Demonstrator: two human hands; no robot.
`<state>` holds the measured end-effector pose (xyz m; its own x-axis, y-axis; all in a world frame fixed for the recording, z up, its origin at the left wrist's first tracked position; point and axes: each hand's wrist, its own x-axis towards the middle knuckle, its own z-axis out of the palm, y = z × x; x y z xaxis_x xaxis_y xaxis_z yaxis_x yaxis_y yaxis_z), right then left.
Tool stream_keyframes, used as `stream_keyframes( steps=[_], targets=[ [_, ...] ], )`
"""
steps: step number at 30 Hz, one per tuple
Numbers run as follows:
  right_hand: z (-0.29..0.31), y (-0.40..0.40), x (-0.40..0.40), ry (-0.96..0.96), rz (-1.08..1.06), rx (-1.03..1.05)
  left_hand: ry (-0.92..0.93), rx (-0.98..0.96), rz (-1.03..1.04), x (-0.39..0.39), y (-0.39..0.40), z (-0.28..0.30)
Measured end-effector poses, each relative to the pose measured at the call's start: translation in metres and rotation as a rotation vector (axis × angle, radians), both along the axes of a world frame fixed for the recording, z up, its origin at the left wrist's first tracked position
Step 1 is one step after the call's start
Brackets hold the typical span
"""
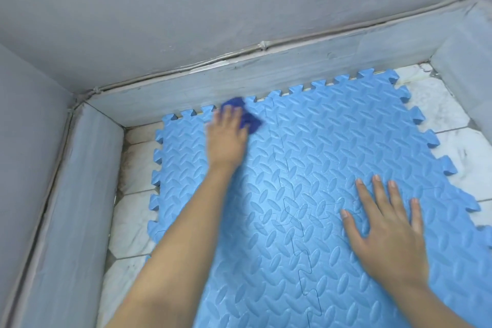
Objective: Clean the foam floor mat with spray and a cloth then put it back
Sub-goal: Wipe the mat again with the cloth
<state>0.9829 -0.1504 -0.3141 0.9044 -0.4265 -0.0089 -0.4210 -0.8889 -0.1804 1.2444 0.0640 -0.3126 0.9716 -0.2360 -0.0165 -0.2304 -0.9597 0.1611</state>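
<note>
Walls [186, 8] in grey close off the far side and the left, with a raised grey ledge [239, 80] running along their foot. White floor tiles [133, 218] show in a strip at the left and again at the far right. Over most of that floor lies the foam floor mat [306, 154], light blue with a pressed leaf pattern, made of interlocking pieces whose toothed edges stand just beside the far ledge.

Wiping looks to be the step in hand. No spray bottle is in view, and the mat lies flat on the floor, so putting it back is not yet at issue. The left hand [226, 138] reaches to the far-left part of the mat and presses a dark blue cloth [245, 117] down near the toothed far edge; the cloth shows under and beyond the fingers, blurred, and the grip is closed on it loosely, palm down. The right hand [386, 229] lies flat on the near-right part of the mat, fingers spread, grasping nothing, probably to steady the mat.

Next, the cloth likely needs sweeping back across the untouched middle and right, with steady downward pressure so the textured grooves are reached, while the flat hand shifts clear of the path.
</note>
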Motion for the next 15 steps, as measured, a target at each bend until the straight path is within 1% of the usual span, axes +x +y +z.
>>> stream_keyframes(
  steps=[1, 3, 4, 5, 6, 7, 9, 11, 13, 14, 15],
  targets=[
    [0.000, 0.001, 0.000, -0.004, 0.001, -0.012, -0.035, 0.029, 0.133, 0.002, 0.038, -0.002],
    [-0.001, 0.002, 0.001, -0.025, 0.000, -0.034, -0.015, 0.003, 0.360, -0.002, 0.085, -0.002],
    [-0.002, 0.002, 0.001, -0.035, 0.004, -0.043, 0.009, -0.024, 0.421, -0.004, 0.086, -0.003],
    [-0.003, 0.002, 0.002, -0.037, 0.011, -0.049, 0.011, -0.049, 0.432, -0.005, 0.074, -0.006],
    [-0.003, 0.001, 0.002, -0.035, 0.018, -0.051, -0.012, -0.061, 0.393, -0.007, 0.051, -0.007],
    [-0.004, 0.001, 0.001, -0.035, 0.020, -0.052, -0.039, -0.068, 0.314, -0.010, 0.020, -0.006],
    [-0.005, 0.000, 0.000, -0.034, 0.016, -0.053, -0.083, -0.111, 0.085, -0.018, -0.051, -0.002],
    [-0.006, 0.000, 0.001, -0.043, 0.010, -0.043, -0.030, -0.157, -0.195, -0.027, -0.128, 0.002],
    [-0.006, -0.001, 0.001, -0.054, 0.003, -0.036, 0.073, -0.103, -0.542, -0.047, -0.201, 0.011],
    [-0.006, -0.001, 0.001, -0.056, 0.000, -0.030, 0.123, -0.037, -0.707, -0.056, -0.229, 0.014],
    [-0.006, -0.001, 0.000, -0.054, -0.003, -0.023, 0.160, 0.037, -0.828, -0.061, -0.249, 0.016]
  ],
)
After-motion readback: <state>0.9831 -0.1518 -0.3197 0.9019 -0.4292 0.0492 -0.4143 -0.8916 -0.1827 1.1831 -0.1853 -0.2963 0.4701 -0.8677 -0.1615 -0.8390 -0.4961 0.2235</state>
